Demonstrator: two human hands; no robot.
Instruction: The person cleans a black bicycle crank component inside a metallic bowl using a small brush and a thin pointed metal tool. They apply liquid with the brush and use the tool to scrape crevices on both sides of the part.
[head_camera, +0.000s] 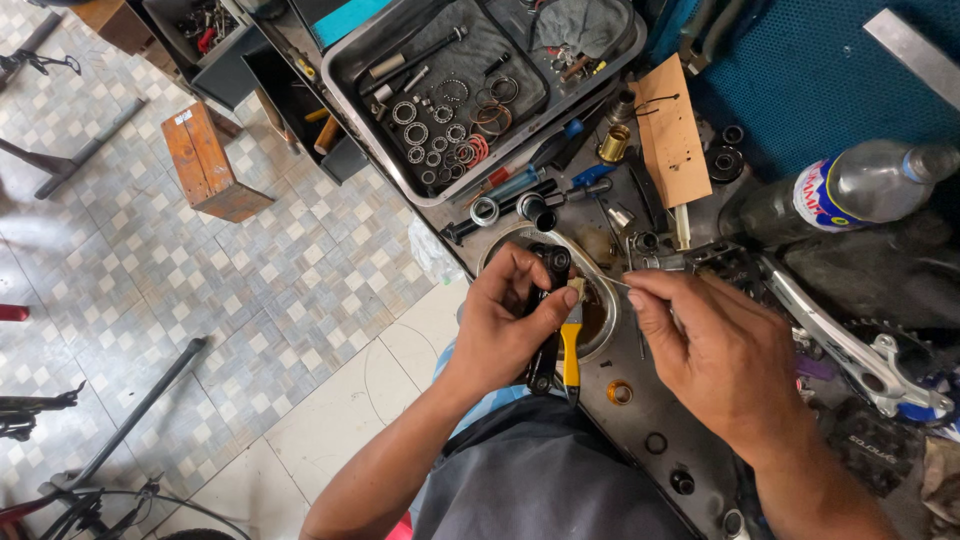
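Note:
My left hand (510, 320) grips a black metal bicycle part (548, 300), together with a yellow-handled tool (571, 355) that hangs down from the fingers. My right hand (715, 350) pinches a thin metal pick (612, 283) whose tip points at the top of the black part. Both hands hover over a round metal bowl (600, 325) on the dark workbench (650, 400).
A metal tray (400, 40) at the back holds several bearings, rings and tools. A cardboard piece (668, 135), a plastic bottle (850, 190), a crank arm (850, 350) and small rings lie on the bench. A wooden stool (205, 160) stands on the tiled floor at left.

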